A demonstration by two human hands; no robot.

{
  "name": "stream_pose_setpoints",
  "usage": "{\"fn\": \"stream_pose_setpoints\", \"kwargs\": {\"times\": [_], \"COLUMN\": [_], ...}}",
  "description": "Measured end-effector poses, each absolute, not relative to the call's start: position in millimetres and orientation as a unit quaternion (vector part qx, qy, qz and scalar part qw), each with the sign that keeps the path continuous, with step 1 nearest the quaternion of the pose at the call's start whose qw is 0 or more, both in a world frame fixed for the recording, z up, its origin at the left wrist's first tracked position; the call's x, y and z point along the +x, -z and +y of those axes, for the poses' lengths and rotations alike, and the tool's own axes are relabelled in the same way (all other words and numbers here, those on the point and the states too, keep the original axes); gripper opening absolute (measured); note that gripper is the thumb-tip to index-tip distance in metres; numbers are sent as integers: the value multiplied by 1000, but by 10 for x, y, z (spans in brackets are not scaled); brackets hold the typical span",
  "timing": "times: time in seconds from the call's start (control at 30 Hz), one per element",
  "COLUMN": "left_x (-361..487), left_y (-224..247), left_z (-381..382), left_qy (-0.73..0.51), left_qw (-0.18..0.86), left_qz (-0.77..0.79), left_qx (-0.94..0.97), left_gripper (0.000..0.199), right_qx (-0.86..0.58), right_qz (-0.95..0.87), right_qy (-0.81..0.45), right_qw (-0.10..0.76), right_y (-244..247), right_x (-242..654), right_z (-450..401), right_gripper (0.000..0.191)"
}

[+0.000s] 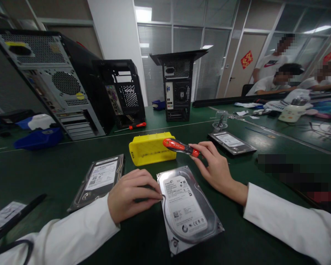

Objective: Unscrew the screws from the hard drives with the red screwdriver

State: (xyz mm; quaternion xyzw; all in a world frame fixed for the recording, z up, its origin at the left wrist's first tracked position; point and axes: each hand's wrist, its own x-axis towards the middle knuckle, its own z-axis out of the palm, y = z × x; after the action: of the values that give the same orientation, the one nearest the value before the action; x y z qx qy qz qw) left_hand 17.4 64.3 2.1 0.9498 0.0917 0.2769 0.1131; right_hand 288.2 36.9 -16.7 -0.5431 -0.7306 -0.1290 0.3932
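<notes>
A silver hard drive with a white label lies flat on the green table in front of me. My left hand is at its left edge, thumb and fingertips pinched together beside the label; whatever is between them is hidden or too small to name. Between thumb and fingers, my right hand grips a red and black screwdriver above the drive's far edge. Its handle points left, and the shaft cannot be made out. Just behind the drive sits a yellow bin, with small dark bits inside.
More hard drives lie at left and right. Computer cases stand along the back, with another screwdriver near one. A blue bin is far left, a clear jar back right. People sit and stand beyond.
</notes>
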Motion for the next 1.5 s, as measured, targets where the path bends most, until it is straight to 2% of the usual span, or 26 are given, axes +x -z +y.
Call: {"fn": "stream_pose_setpoints", "kwargs": {"times": [0.47,1.13,1.5], "left_x": [170,183,179], "left_y": [-35,-22,-52], "left_z": [686,631,610], "left_qy": [-258,-260,-254], "left_qw": [168,152,105], "left_qz": [109,112,116], "left_qx": [945,947,955], "left_gripper": [13,12,11], "right_qx": [-543,-543,-539], "right_qz": [-734,-740,-743], "right_qy": [137,131,127], "right_qw": [384,376,377], "right_y": [161,149,141], "right_x": [2893,2885,2878], "right_z": [365,358,355], "right_gripper": [34,33,32]}}
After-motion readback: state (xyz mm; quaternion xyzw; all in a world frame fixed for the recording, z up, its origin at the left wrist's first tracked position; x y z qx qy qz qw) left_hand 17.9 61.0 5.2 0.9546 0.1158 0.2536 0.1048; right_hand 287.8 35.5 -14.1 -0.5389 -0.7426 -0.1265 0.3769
